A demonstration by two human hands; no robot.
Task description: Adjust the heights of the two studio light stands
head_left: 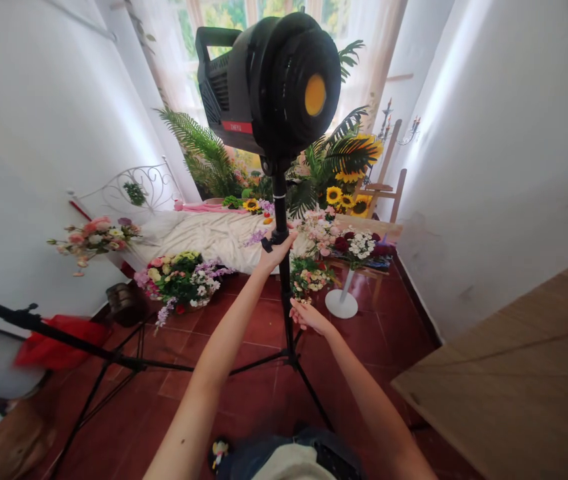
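A black studio light (269, 83) with a yellow disc in its round front is mounted on top of a black light stand (285, 277). My left hand (280, 251) is wrapped around the stand's pole, at a collar with a small knob. Lower down, my right hand (310, 316) is at the pole's right side with its fingers curled in. Its fingertips come up to the pole near a lower joint; whether they pinch a knob there is hidden. The stand's legs (311, 393) spread over the red tiled floor (249, 400).
A second black stand (114, 357) slants across the left. Behind are a bed with cream bedding (204, 233), flower bunches (177, 277), palm leaves (199, 143) and a wooden easel (389, 180). A round white base (341, 304) stands right of the pole. A brown panel (524, 373) fills the lower right.
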